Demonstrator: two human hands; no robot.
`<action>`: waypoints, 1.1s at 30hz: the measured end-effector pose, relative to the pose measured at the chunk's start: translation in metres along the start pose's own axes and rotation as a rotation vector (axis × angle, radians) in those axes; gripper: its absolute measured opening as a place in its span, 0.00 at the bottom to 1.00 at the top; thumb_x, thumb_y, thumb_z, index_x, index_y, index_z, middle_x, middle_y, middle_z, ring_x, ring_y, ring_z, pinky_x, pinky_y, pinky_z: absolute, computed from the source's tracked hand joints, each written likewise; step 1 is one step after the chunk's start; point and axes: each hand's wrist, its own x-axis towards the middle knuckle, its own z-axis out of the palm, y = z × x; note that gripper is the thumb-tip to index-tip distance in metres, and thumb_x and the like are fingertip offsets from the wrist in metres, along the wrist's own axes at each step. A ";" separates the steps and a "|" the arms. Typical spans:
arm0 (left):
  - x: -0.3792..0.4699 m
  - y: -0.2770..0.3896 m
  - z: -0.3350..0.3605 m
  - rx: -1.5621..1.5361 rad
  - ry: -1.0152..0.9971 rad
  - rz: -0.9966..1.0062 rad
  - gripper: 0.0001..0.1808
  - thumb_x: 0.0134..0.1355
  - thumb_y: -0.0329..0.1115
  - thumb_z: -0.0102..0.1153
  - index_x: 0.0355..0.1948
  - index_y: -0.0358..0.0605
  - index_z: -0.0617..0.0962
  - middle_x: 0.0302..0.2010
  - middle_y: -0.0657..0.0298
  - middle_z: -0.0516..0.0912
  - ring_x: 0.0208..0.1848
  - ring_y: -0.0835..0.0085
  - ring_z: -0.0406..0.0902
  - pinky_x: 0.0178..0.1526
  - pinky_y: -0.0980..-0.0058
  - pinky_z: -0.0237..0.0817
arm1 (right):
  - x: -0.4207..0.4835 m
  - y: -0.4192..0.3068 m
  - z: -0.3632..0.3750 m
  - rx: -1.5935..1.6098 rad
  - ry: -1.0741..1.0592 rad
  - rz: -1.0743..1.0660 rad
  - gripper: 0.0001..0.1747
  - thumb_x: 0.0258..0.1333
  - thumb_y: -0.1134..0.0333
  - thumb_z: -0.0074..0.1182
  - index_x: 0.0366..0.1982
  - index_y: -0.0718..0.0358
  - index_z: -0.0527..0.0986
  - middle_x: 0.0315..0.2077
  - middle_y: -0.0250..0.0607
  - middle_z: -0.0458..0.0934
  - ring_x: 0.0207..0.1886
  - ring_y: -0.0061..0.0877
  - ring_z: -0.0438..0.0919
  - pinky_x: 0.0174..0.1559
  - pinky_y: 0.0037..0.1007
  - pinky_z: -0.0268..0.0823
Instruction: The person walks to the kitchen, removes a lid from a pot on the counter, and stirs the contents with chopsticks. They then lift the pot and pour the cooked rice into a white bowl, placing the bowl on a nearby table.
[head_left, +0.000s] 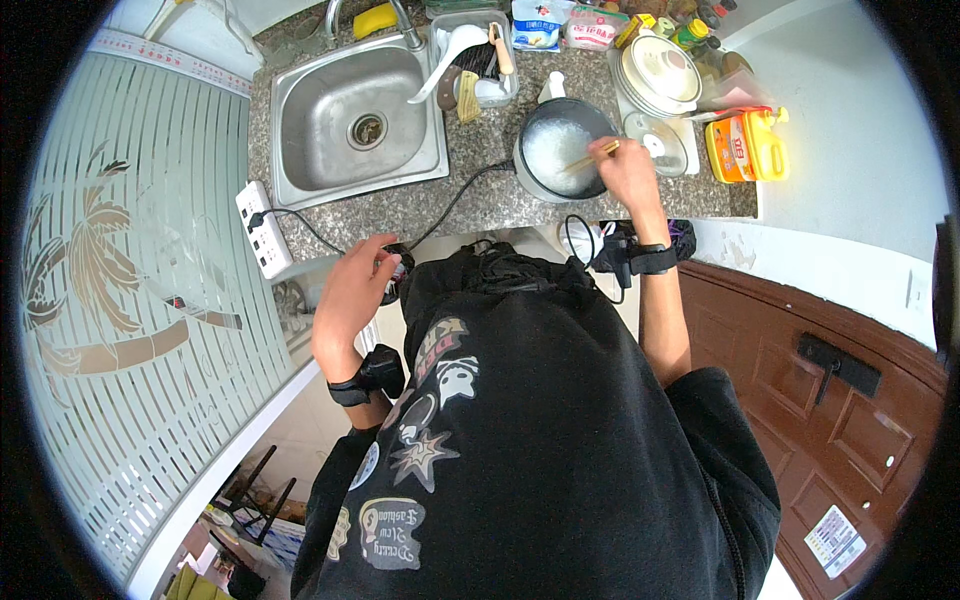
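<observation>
My right hand (628, 174) grips a pair of wooden chopsticks (589, 159), their tips dipped into an electric cooking pot (526, 178) at the counter's front. Cloudy whitish, steamy or foamy contents (556, 142) fill the pot's dark interior; what lies beneath cannot be made out. The pot's white handle (553, 86) points to the back, and a black power cord (465, 187) leaves its left side. My left hand (358, 281) hangs in front of the counter edge, left of my body, with fingers apart and nothing visible in it.
Left of the pot is a steel sink (300, 180), with a white power strip (262, 229) at the counter's left corner. A utensil bin (508, 94) holds a white ladle (450, 60). At right stand stacked dishes (660, 75), a glass lid (660, 146) and a yellow detergent jug (746, 146).
</observation>
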 end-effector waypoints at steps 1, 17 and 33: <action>0.000 -0.001 0.001 0.005 -0.001 -0.002 0.17 0.65 0.36 0.56 0.53 0.42 0.78 0.39 0.51 0.82 0.38 0.55 0.80 0.41 0.64 0.69 | 0.000 0.003 -0.002 -0.093 0.095 -0.003 0.12 0.57 0.62 0.58 0.38 0.59 0.84 0.31 0.54 0.83 0.40 0.47 0.82 0.44 0.38 0.73; 0.000 -0.004 0.008 0.002 -0.020 -0.007 0.17 0.66 0.33 0.55 0.55 0.44 0.77 0.39 0.52 0.83 0.35 0.63 0.79 0.41 0.69 0.69 | -0.012 0.003 0.000 0.208 -0.008 -0.013 0.12 0.60 0.63 0.57 0.37 0.64 0.84 0.26 0.47 0.85 0.27 0.30 0.85 0.35 0.31 0.74; -0.002 0.010 0.001 -0.003 -0.018 -0.039 0.18 0.66 0.33 0.56 0.56 0.45 0.77 0.41 0.53 0.83 0.35 0.64 0.79 0.41 0.69 0.69 | -0.013 0.021 -0.012 0.139 0.061 0.038 0.12 0.60 0.64 0.56 0.40 0.61 0.83 0.29 0.52 0.84 0.29 0.38 0.84 0.36 0.33 0.74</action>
